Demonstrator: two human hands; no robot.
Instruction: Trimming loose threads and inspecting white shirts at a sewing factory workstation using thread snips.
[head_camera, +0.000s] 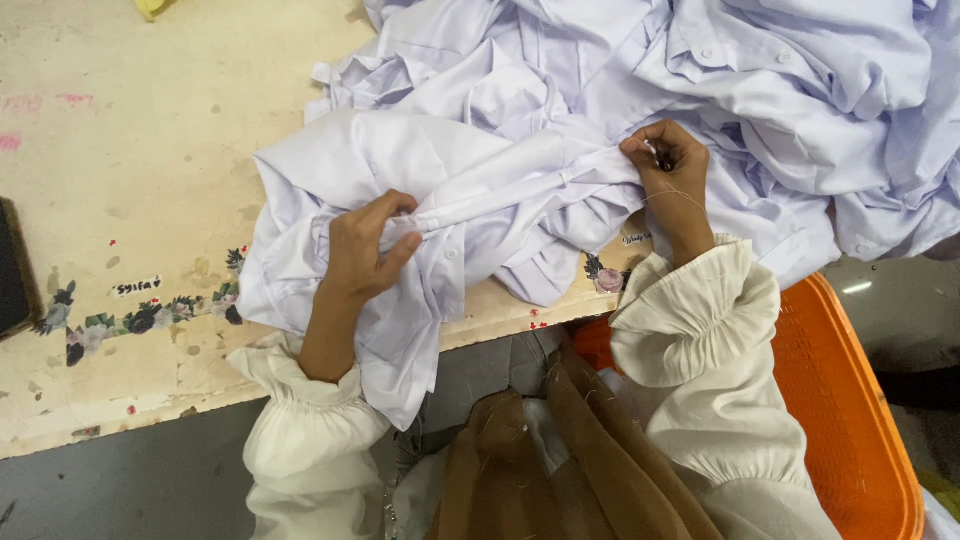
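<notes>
A white shirt (400, 170) lies bunched on the worn cream table (150, 160), one edge hanging over the front. My left hand (368, 245) pinches a buttoned strip of this shirt near the table's edge. My right hand (668, 175) grips the same strip farther right and holds a small dark tool between the fingers. The strip is stretched taut between both hands. A thin loose thread curves by my right wrist. Both arms wear cream sleeves with gathered cuffs.
A heap of more white shirts (780, 90) covers the table's far right. An orange plastic basket (850, 400) stands below the table at right. Brown cloth (560, 450) lies in my lap. A dark object (15, 270) sits at the left edge. Flower stickers (140, 318) mark the table front.
</notes>
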